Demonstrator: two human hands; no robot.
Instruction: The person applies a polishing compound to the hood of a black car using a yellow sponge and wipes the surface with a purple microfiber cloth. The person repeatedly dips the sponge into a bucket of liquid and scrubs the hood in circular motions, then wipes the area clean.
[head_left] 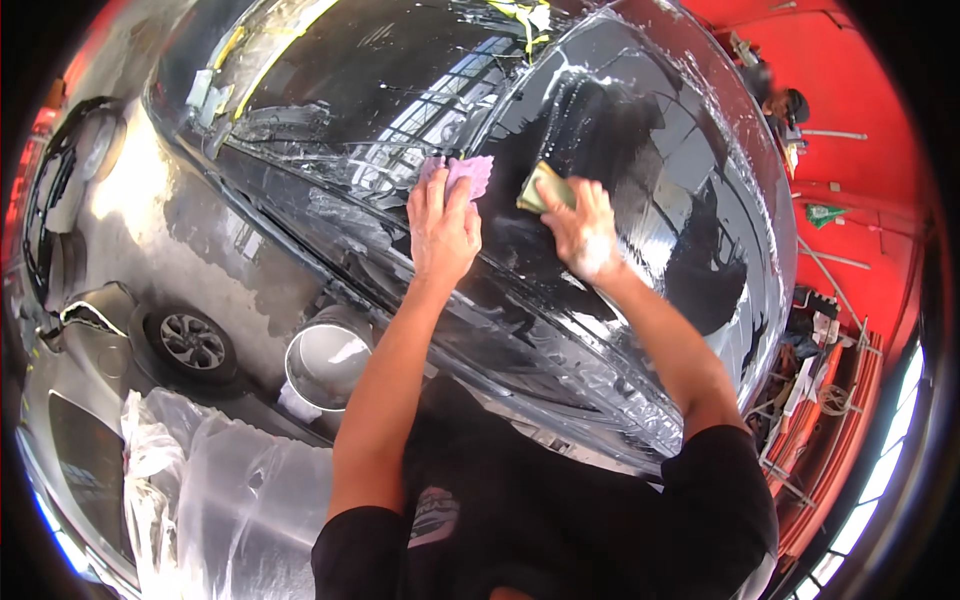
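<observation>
Black short sleeves and two bare forearms reach up from the lower edge onto a wet, glossy black car panel (pixel 640 190) streaked with soapy water. Left hand (pixel 443 230) presses a crumpled pink-purple cloth (pixel 468 172) flat against the panel, fingers together over it. Just beside it, right hand (pixel 583 232) has its fingers clamped on a yellow-green rectangular sponge block (pixel 543 187) touching the panel. Below the left forearm stands a round metal bucket (pixel 327 362), near clear plastic sheeting (pixel 230 490).

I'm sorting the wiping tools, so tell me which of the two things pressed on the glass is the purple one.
The cloth under the left hand is the purple one, soft and crumpled. The pad in the right hand is yellowish green with a stiff, flat shape.
</observation>
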